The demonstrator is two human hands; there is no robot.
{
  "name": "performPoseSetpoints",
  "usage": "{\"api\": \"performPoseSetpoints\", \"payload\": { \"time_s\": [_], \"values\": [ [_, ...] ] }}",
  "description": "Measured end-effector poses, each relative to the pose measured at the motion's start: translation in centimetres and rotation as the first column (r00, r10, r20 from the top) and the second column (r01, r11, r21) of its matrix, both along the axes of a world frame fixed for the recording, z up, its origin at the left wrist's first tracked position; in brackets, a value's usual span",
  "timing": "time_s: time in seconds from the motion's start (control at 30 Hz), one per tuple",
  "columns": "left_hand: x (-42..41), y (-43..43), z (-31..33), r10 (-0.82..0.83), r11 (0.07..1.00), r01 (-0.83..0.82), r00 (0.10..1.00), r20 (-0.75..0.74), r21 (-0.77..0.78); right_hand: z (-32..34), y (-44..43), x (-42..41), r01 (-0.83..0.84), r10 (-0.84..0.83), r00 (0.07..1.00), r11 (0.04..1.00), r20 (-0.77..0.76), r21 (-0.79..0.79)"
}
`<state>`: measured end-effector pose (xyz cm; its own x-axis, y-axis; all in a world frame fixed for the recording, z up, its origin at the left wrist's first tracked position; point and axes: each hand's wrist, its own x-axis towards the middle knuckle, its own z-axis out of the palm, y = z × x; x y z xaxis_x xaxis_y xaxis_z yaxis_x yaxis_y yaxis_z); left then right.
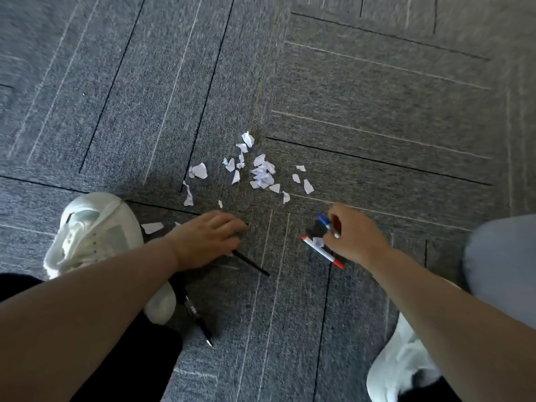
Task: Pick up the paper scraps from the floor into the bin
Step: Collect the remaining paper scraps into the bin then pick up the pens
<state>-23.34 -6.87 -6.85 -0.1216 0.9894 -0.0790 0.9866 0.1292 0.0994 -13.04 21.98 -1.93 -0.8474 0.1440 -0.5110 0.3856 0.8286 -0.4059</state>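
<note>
Grey carpet-tile floor (377, 126), dark seams. Paper scraps (262, 172) lie on it in a loose heap that spreads crosswise, with strays trailing to the heap's left.

- Both hands are on the near side of the heap, close to it but not touching it.
- Left hand (208, 239) lies over a black pen (252, 264). Can't tell whether it grips the pen.
- Right hand (353, 233) pinches a blue-capped marker (326, 223).
- Red-capped marker (323, 252) lies just near-side of the heap, under the right hand.
- Left hand looks marginally nearer the heap.
- No bin in view.
</note>
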Motion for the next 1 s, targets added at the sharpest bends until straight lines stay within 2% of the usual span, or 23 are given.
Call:
{"api": "performPoseSetpoints", "payload": {
  "time_s": [0.07,0.13,0.2,0.27,0.33,0.4,0.5,0.53,0.7,0.87,0.93,1.0],
  "values": [
    [1.4,1.3,0.9,-0.031,0.998,0.035,0.996,0.088,-0.047,0.1,-0.2,1.1,-0.024,0.024,0.999,1.0,0.029,0.001],
    [2.9,2.1,2.2,-0.003,0.992,0.028,0.98,0.201,-0.122,-0.1,-0.4,2.1,0.046,-0.046,0.999,0.999,0.021,0.021],
    [4.2,1.8,2.8,0.038,0.984,-0.001,0.978,0.204,-0.181,-0.4,-0.6,3.0,0.071,-0.072,0.997,0.997,0.006,0.036],
    [5.2,0.6,2.9,0.075,0.944,0.003,0.971,0.226,-0.329,-0.7,-1.3,4.0,-0.057,0.057,0.998,0.996,0.006,0.069],
    [5.7,-1.2,3.5,0.034,0.91,0.064,0.973,0.228,-0.411,-1.4,-2.0,4.8,-0.136,0.136,0.991,0.981,0.011,0.137],
    [6.0,-2.7,3.6,-0.015,0.869,0.108,0.981,0.192,-0.483,-2.1,-2.6,4.9,-0.079,0.082,0.997,0.982,-0.014,0.174],
    [6.7,-3.8,3.8,0.043,0.729,0.114,0.976,0.212,-0.675,-2.5,-3.5,4.7,-0.012,0.02,0.999,0.984,-0.045,0.179],
    [6.9,-3.7,3.8,0.03,0.713,0.115,0.98,0.195,-0.692,-2.4,-3.9,4.6,-0.01,0.021,0.998,0.987,-0.065,0.162],
    [7.5,-3.2,3.3,0.012,0.724,0.128,0.98,0.197,-0.678,-1.3,-6.1,5.2,-0.094,0.099,0.989,0.994,-0.106,0.052],
    [8.4,-0.9,3.7,0.198,0.874,-0.119,0.972,0.123,-0.47,-1.8,-7.4,5.6,-0.158,0.159,0.987,0.987,-0.03,0.016],
    [9.0,1.3,3.4,0.25,0.901,-0.191,0.962,0.108,-0.39,-2.1,-7.3,5.7,-0.143,0.144,0.989,0.989,-0.036,0.037],
    [9.6,3.2,3.1,0.281,0.899,-0.222,0.954,0.109,-0.377,-2.5,-6.6,5.8,-0.156,0.16,0.986,0.985,-0.056,0.075]
  ]
}}
